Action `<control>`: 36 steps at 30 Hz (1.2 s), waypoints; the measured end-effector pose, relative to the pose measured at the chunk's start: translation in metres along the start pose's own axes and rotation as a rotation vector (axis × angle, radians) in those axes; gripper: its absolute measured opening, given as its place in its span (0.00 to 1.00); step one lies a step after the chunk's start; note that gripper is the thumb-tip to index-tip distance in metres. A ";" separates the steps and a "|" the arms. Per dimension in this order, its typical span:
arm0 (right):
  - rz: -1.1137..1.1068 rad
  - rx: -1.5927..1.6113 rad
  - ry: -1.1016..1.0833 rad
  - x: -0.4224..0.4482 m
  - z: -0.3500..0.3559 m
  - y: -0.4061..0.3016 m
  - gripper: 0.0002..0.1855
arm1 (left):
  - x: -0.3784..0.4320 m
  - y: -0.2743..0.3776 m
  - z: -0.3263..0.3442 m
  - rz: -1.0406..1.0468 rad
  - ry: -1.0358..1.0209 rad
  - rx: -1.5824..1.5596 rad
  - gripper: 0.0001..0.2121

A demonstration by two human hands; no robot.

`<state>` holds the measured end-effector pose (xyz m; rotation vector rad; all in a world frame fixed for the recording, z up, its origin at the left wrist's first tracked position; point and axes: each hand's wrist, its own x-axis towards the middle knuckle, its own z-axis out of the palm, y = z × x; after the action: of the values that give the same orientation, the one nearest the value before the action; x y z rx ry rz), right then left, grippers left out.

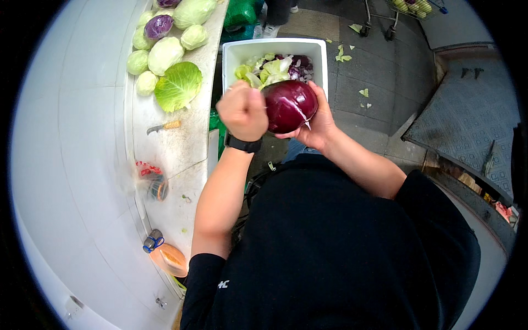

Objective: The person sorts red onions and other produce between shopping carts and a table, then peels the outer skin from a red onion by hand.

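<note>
A glossy red cabbage [288,106] with a pale rib across its side is held over the near edge of a white foam box [324,66]. My right hand [319,123] cups it from the right and below. Against its left side is my left hand [244,110], curled and slightly blurred, with a black watch on the wrist; whether its fingers grip a leaf is hidden. Inside the box lie loose green cabbage leaves [275,71] and purple leaf pieces [303,66].
On the counter [189,144] at left are several wrapped cabbages [166,55], a loose green leaf [179,86] and a hooked knife [164,127]. Leaf scraps [342,55] lie on the tiled floor. A person's legs [278,12] stand beyond the box, and a cart [381,18] is at upper right.
</note>
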<state>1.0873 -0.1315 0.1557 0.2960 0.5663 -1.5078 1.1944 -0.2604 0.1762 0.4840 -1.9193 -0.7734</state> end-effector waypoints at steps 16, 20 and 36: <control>-0.193 0.204 -0.139 0.003 -0.034 -0.045 0.49 | 0.031 -0.058 0.038 -0.136 -0.359 0.054 0.14; -0.161 0.261 -0.173 0.005 -0.031 -0.038 0.53 | 0.007 -0.006 0.031 -0.517 -0.543 -0.500 0.26; -0.265 0.014 0.151 0.015 0.005 -0.014 0.34 | 0.009 0.017 -0.009 0.219 -0.576 0.194 0.14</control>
<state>1.0735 -0.1481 0.1542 0.3582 0.7375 -1.7550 1.1981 -0.2568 0.1969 0.1632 -2.5483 -0.6257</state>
